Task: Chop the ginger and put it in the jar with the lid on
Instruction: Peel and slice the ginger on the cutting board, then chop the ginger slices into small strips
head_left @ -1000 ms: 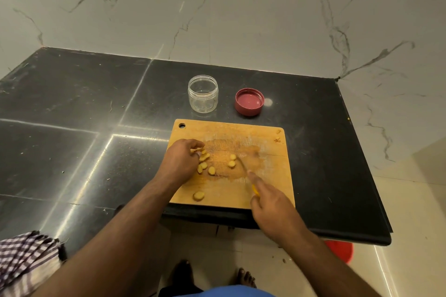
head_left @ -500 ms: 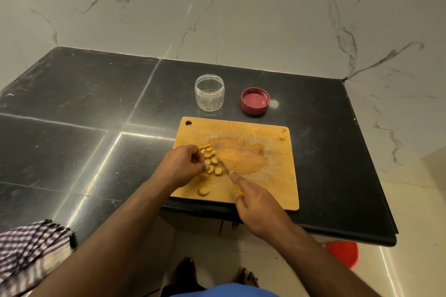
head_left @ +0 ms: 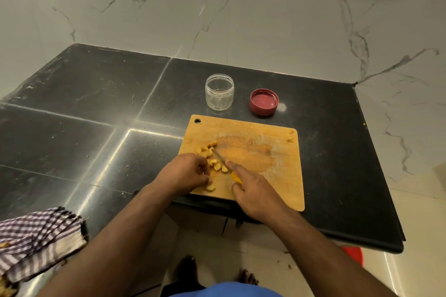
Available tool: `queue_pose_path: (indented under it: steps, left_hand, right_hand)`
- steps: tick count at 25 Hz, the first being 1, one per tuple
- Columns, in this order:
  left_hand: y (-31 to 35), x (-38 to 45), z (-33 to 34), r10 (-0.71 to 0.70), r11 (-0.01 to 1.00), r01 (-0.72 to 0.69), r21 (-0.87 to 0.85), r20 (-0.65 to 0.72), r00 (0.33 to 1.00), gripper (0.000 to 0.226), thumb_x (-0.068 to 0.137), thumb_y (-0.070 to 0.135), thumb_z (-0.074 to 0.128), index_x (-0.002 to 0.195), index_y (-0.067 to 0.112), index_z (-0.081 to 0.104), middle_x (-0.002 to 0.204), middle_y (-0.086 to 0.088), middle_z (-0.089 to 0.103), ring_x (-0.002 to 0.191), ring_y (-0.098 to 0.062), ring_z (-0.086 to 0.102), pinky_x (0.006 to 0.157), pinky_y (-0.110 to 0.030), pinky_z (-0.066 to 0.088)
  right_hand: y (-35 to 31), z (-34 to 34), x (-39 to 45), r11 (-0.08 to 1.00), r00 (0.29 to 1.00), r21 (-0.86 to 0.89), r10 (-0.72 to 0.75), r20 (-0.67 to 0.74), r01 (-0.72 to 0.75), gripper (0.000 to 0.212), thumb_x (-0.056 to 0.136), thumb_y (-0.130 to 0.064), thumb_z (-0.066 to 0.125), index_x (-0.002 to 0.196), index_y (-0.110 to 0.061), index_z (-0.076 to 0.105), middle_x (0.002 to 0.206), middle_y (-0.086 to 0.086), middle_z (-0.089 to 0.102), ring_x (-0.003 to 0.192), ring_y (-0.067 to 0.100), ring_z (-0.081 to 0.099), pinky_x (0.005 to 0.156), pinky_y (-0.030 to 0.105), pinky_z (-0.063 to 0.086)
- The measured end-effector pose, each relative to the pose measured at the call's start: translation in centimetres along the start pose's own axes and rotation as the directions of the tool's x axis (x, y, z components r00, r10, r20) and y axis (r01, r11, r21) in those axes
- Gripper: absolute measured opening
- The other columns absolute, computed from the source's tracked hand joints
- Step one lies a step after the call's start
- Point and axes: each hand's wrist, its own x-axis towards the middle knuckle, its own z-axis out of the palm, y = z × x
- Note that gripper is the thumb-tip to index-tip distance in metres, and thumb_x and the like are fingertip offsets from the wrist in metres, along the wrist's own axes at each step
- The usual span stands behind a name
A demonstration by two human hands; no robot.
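Clearly the chopping is still under way: the ginger pieces [head_left: 212, 161] lie bunched at the near left of the wooden chopping board [head_left: 272, 176], and none has reached the jar [head_left: 219, 94], which stands open on the black bench [head_left: 101, 113] just beyond the board's far edge. The red lid [head_left: 263, 102] lies upturned to the right of the jar, a little apart from it.

The right hand [head_left: 255, 194] grips the yellow-handled knife [head_left: 223, 160], forefinger stretched along the blade's back, tip pointing far-left into the pile. The left hand [head_left: 187, 173] rests curled beside the pieces; its fingers [head_left: 201, 167] seem to steady them, though whether they pinch any piece I cannot tell.

To do this well, I judge the left fingertips should stay tucked back from the edge, since blade and fingers sit very close. Short, downward cuts would suit such small, loose pieces, which could skid off the near edge. One slice [head_left: 210, 187] lies apart, near the board's rim, and wants gathering in.
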Motion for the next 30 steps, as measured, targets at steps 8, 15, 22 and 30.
queue_pose_path:
  steps: [8,15,22,30]
  left_hand:
    - [-0.3,-0.1,0.4,0.078,0.997,-0.079,0.007,0.115,0.99,0.018,0.08,0.039,0.08,0.091,0.033,0.068,0.094,0.014,0.062,0.085,-0.002,0.056,0.066,-0.02,0.044]
    - [0.0,0.1,-0.2,0.016,0.986,-0.012,-0.165,0.023,1.0,0.013,0.088,0.03,0.074,0.086,0.031,0.061,0.091,0.012,0.061,0.08,-0.006,0.056,0.061,-0.02,0.04]
    - [-1.2,2.1,-0.3,-0.159,0.968,0.083,-0.237,-0.318,0.935,0.021,0.095,0.032,0.066,0.114,0.026,0.071,0.107,0.008,0.068,0.099,-0.012,0.06,0.076,-0.026,0.046]
    - [0.3,6.5,-0.8,-0.066,0.996,0.077,0.035,-0.249,0.966,0.034,0.097,0.024,0.062,0.13,0.025,0.065,0.13,-0.002,0.058,0.116,-0.022,0.055,0.098,-0.038,0.051]
  right_hand:
    - [1.5,-0.9,-0.5,0.994,0.994,0.051,0.095,-0.049,-0.093,0.055,0.099,-0.025,0.045,0.151,-0.038,0.03,0.133,0.001,0.057,0.083,0.007,0.055,0.058,0.01,0.032]
    - [1.0,-0.6,-0.1,0.994,0.993,0.028,0.109,-0.037,-0.108,0.055,0.1,-0.025,0.043,0.152,-0.036,0.028,0.132,0.003,0.057,0.086,0.009,0.052,0.059,0.012,0.033]
    - [-0.3,-1.0,1.0,0.995,0.997,0.075,0.07,-0.014,-0.069,0.054,0.1,-0.026,0.045,0.15,-0.038,0.031,0.14,0.001,0.053,0.101,0.011,0.056,0.076,0.023,0.042]
    - [1.6,-1.5,-1.4,0.965,0.984,0.22,0.162,-0.075,-0.142,0.052,0.1,-0.026,0.049,0.147,-0.04,0.035,0.112,-0.01,0.06,0.102,0.021,0.063,0.085,0.036,0.053]
